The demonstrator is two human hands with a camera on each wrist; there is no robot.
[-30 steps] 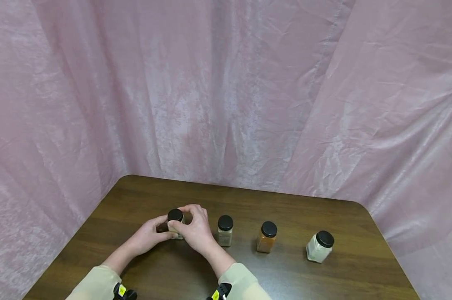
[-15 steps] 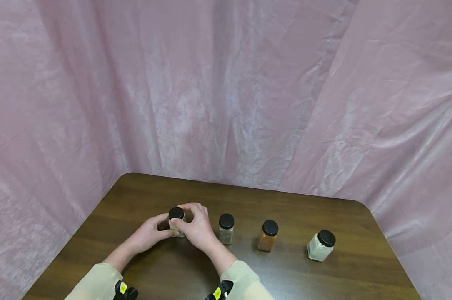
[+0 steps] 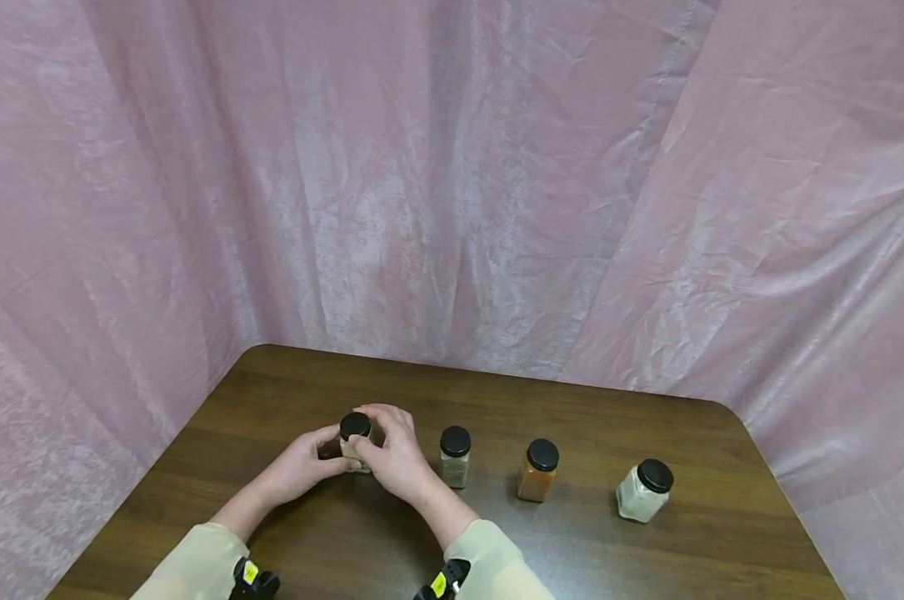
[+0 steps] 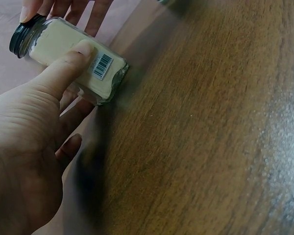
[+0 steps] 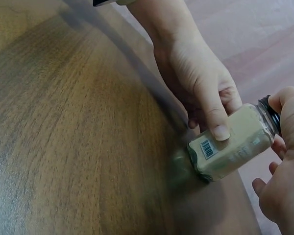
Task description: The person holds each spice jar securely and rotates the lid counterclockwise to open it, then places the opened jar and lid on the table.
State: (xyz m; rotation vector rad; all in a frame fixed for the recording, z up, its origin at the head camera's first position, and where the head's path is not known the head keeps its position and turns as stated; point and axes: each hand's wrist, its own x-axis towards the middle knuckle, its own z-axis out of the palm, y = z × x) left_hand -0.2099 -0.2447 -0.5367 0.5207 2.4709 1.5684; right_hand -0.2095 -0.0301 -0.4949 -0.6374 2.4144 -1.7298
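Both hands are on a glass spice jar (image 4: 59,41) of pale cream powder, at the left of the row in the head view. My left hand (image 3: 299,471) grips the jar's body, its thumb lying flat beside a small barcode label (image 4: 102,65). At the top, my right hand (image 3: 397,457) holds the black lid (image 5: 269,116) between thumb and fingers. The lid sits on the jar's neck. In the wrist views the jar's base is close over the wooden table (image 5: 88,147). The far side of the jar is hidden by fingers.
To the right stand a jar of greyish powder (image 3: 455,458), a jar of orange powder (image 3: 536,472) and a jar of white powder (image 3: 643,492), all black-lidded. A pink curtain (image 3: 452,208) hangs behind the table's far edge.
My right thumb has shifted rightward around the lid's near side. My left hand keeps its grip on the jar. The head view has shifted slightly; the other jars stay put.
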